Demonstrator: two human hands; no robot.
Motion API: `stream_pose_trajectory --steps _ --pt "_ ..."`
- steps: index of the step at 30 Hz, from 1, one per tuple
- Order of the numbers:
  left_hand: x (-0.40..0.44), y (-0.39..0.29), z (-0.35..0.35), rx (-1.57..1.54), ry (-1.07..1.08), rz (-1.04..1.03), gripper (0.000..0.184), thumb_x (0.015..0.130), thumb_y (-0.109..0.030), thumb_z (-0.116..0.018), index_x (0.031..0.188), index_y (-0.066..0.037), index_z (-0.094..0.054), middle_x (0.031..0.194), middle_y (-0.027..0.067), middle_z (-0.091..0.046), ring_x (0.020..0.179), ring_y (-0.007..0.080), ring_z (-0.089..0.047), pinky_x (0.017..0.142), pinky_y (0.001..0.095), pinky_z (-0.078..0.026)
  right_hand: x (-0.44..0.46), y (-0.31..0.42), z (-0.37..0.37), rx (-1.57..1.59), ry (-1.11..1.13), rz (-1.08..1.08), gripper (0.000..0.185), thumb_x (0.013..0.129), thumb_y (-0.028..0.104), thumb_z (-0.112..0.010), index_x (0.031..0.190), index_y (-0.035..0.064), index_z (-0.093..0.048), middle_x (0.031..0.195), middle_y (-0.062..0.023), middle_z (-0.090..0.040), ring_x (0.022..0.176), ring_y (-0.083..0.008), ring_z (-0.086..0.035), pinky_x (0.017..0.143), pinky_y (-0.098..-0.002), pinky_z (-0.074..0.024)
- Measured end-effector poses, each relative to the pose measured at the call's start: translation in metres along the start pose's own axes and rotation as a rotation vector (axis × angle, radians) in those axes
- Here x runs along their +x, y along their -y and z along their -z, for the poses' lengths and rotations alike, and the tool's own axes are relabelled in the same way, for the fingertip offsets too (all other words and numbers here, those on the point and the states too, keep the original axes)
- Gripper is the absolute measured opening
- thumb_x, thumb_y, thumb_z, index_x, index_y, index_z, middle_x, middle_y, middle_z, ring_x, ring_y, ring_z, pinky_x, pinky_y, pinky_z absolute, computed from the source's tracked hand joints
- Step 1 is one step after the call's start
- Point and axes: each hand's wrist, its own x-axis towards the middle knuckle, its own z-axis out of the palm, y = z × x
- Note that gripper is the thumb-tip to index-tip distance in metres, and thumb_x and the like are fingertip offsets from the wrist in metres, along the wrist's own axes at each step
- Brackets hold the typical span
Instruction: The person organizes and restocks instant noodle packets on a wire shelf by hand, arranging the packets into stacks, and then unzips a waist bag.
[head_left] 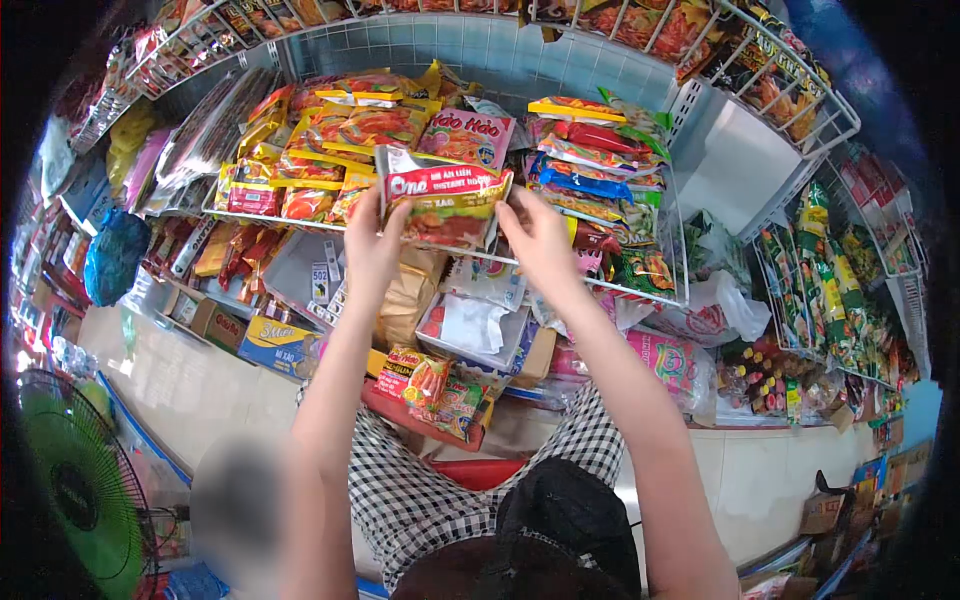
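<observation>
Both my hands hold one packet of instant noodles (450,200), red and white on top with a yellow lower part, raised in front of the wire shelf. My left hand (372,240) grips its left edge, and my right hand (538,232) pinches the right edge. Behind it on the shelf lie heaped orange-yellow noodle packets (350,128) and a pink Hao Hao packet (468,135). To the right, more packets are stacked flat, among them a blue one (583,183). Between my knees, further noodle packets (415,380) lie in a low pile.
A wire rack (690,45) of packets curves overhead. Beneath the shelf stand a blue-yellow carton (278,345) and a paper-wrapped bundle (410,290). A green fan (80,490) is at lower left, near a blurred patch. White plastic bags (735,305) sit at right.
</observation>
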Motion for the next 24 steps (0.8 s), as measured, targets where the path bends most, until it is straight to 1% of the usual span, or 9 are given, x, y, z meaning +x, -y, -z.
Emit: stream_pose_trajectory --steps 1,5,6,10,12,14,18,22,24 --pt "0.002 0.008 -0.007 0.118 -0.007 0.015 0.022 0.085 -0.007 -0.062 0.104 0.001 -0.054 0.086 0.006 -0.061 0.078 0.0118 -0.056 0.068 0.026 -0.046 0.006 -0.008 -0.001 -0.202 0.035 -0.029 0.04 0.088 0.014 -0.058 0.121 -0.0061 -0.048 0.082 -0.0068 -0.063 0.065 -0.0103 -0.057 0.058 -0.0257 -0.0461" --pt "-0.01 0.056 -0.02 0.558 0.097 -0.099 0.032 0.084 -0.009 -0.06 0.113 -0.001 -0.048 0.072 0.0144 -0.059 0.063 0.0318 -0.058 0.058 0.0366 -0.046 -0.005 -0.04 -0.018 -0.19 -0.03 -0.055 0.053 0.087 0.015 -0.057 0.132 -0.0054 -0.037 0.087 -0.0133 -0.063 0.067 -0.0156 -0.06 0.06 -0.0274 -0.0475" --pt "-0.01 0.052 -0.021 0.558 0.094 -0.094 0.032 0.084 -0.009 -0.06 0.113 -0.001 -0.048 0.072 0.0144 -0.059 0.063 0.0318 -0.058 0.058 0.0366 -0.046 -0.009 -0.04 -0.018 -0.192 -0.024 -0.056 0.053 0.087 0.015 -0.057 0.132 -0.0054 -0.037 0.087 -0.0133 -0.063 0.067 -0.0156 -0.06 0.06 -0.0274 -0.0475" --pt "-0.016 0.033 -0.021 0.35 0.051 0.03 0.047 0.084 -0.007 -0.06 0.127 -0.003 -0.042 0.092 0.0183 -0.062 0.085 0.0341 -0.06 0.073 0.0373 -0.048 -0.024 -0.015 -0.013 -0.261 0.011 -0.025 0.052 0.088 0.012 -0.056 0.134 -0.0007 -0.037 0.099 -0.0131 -0.061 0.083 -0.0204 -0.063 0.069 -0.0305 -0.0488" --pt "-0.035 0.015 -0.011 0.528 0.029 -0.188 0.047 0.083 -0.003 -0.057 0.128 -0.002 -0.042 0.117 0.02 -0.05 0.107 0.034 -0.051 0.089 0.0373 -0.043 -0.038 -0.005 -0.014 -0.093 -0.042 0.164 0.043 0.088 0.009 -0.054 0.129 0.0022 -0.044 0.105 -0.0123 -0.059 0.089 -0.0204 -0.062 0.074 -0.031 -0.0479" --pt "-0.068 0.009 0.003 0.479 0.077 -0.12 0.045 0.083 -0.002 -0.057 0.126 -0.003 -0.045 0.123 0.0187 -0.046 0.114 0.0339 -0.045 0.095 0.0374 -0.039 -0.06 -0.015 -0.02 -0.082 -0.022 0.205 0.036 0.087 0.006 -0.053 0.123 0.0032 -0.05 0.109 -0.012 -0.057 0.09 -0.0198 -0.061 0.076 -0.0304 -0.047" --pt "-0.145 0.047 0.036 0.652 0.017 -0.026 0.044 0.081 -0.001 -0.057 0.124 -0.001 -0.045 0.132 0.0211 -0.035 0.121 0.0376 -0.037 0.101 0.0416 -0.031 -0.119 -0.07 -0.06 0.016 0.224 -0.078 0.033 0.086 0.009 -0.055 0.119 0.0016 -0.053 0.106 -0.0113 -0.059 0.083 -0.017 -0.059 0.075 -0.0287 -0.0472" --pt "-0.195 0.071 0.058 0.83 -0.093 0.145 0.045 0.079 -0.003 -0.06 0.122 -0.001 -0.045 0.129 0.0205 -0.039 0.119 0.0366 -0.039 0.102 0.0421 -0.029 -0.161 -0.112 -0.096 0.105 0.501 -0.664 0.043 0.087 0.025 -0.056 0.124 0.0025 -0.05 0.102 -0.0094 -0.06 0.087 -0.0156 -0.056 0.079 -0.0293 -0.0456" --pt "-0.226 0.097 0.075 0.856 0.046 0.355 0.04 0.082 -0.011 -0.06 0.118 0.0 -0.047 0.12 0.0231 -0.048 0.111 0.0374 -0.046 0.095 0.0424 -0.036 -0.156 -0.091 -0.093 0.222 0.727 -1.066 0.06 0.085 0.037 -0.056 0.134 0.0063 -0.038 0.123 -0.0119 -0.05 0.105 -0.0214 -0.052 0.086 -0.0342 -0.0439"
